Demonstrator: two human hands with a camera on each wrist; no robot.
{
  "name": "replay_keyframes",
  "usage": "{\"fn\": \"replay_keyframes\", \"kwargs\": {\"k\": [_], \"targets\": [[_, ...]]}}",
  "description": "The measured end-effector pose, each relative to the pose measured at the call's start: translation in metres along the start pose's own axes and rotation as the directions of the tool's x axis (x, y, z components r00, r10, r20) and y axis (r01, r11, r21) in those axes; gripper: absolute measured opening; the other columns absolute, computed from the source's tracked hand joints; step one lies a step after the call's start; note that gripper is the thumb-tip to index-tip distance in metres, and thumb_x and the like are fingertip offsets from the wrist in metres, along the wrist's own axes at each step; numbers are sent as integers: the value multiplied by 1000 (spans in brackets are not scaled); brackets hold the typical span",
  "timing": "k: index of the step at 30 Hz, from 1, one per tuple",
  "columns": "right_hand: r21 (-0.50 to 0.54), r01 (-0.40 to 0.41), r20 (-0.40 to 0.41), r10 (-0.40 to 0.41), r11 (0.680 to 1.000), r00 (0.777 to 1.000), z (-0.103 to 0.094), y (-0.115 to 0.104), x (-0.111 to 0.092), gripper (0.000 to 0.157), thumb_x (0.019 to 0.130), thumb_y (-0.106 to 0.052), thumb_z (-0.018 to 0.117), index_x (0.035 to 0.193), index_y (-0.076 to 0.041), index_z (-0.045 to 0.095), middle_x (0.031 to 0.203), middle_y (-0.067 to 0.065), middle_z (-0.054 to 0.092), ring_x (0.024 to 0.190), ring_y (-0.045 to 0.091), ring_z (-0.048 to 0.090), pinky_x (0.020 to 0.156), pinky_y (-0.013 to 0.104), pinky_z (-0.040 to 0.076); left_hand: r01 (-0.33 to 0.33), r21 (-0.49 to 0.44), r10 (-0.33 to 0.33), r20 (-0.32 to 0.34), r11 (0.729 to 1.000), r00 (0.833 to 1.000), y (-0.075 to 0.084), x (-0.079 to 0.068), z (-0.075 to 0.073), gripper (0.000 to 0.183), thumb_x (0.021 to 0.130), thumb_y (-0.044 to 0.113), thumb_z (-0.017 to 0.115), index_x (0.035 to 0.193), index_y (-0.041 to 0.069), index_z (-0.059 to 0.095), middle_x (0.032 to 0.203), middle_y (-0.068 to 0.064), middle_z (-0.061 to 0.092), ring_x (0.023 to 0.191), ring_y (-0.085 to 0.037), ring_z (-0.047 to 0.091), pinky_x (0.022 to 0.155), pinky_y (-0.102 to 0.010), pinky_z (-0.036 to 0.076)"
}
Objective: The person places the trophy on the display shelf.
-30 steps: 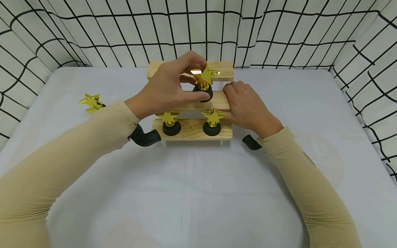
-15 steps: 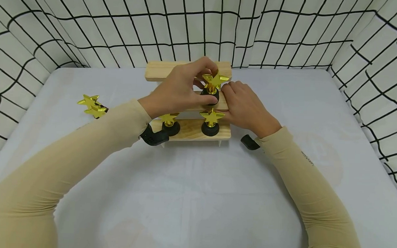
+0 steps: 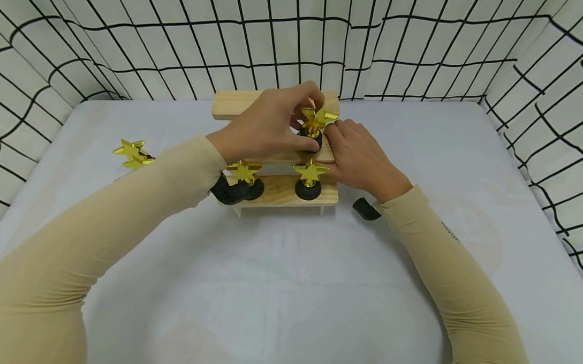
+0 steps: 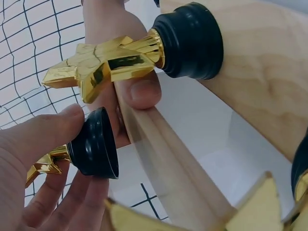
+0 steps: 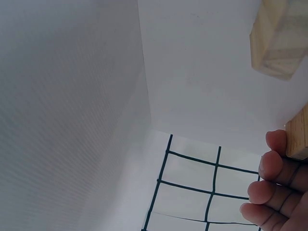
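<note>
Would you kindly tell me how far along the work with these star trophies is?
Apparently done: the left trophy and right trophy stand on the lowest plank.
In hand: the left hand holds a third trophy at the middle plank, apparently not yet set down, while the right hand grips that plank's end.
Probably left: at least two loose trophies on the table.

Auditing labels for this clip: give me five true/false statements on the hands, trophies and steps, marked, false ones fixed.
1. The left hand holds a star trophy. True.
2. The right hand holds a trophy too. False: it grips the right end of the middle step.
3. The front step carries three trophies. False: two, a left one and a right one.
4. Both of those stand upright. True.
5. Other trophies lie on the table, left of the steps. True.
</note>
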State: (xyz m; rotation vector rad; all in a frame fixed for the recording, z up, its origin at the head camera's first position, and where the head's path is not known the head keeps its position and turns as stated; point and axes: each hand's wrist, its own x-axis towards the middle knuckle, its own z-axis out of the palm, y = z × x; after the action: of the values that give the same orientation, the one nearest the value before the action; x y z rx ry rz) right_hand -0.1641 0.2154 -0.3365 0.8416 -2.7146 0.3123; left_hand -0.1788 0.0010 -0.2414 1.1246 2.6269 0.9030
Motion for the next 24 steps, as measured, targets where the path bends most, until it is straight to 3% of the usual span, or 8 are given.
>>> {"fn": "replay_keyframes", "kwargs": {"k": [8,12,16,24], "targets": [[0,-46,44,46,999,998,0,-1,1,54,93,-56,69,99,-3,61,89,10,59,90,32,55,77,43,48,-19,78,17,18,997,1000,3,3,4,55,87,21,85,129,12,51,130,-9,69,117,-22,69,97,-32,62],[1,-52,53,52,999,997,0,0,2,53,92,-56,70,96,-3,61,88,10,59,90,32,55,77,43,47,-21,96,20,10,995,1000,3,3,6,53,86,20,85,126,11,52,129,-11,69,111,-22,69,91,-32,62],[4,-51,61,51,999,997,-1,-1,2,56,91,-59,70,98,-4,59,91,10,58,93,31,55,78,43,47,-25,93,24,9,995,1000,3,4,8,51,86,19,85,125,11,53,128,-11,69,107,-22,69,87,-31,63],[-3,-56,81,56,998,995,-1,-2,2,55,92,-55,71,104,-3,57,91,9,55,85,29,49,73,39,42,-10,103,8,21,995,1000,2,3,8,53,85,19,87,123,10,52,125,-8,69,113,-22,66,94,-34,60]]}}
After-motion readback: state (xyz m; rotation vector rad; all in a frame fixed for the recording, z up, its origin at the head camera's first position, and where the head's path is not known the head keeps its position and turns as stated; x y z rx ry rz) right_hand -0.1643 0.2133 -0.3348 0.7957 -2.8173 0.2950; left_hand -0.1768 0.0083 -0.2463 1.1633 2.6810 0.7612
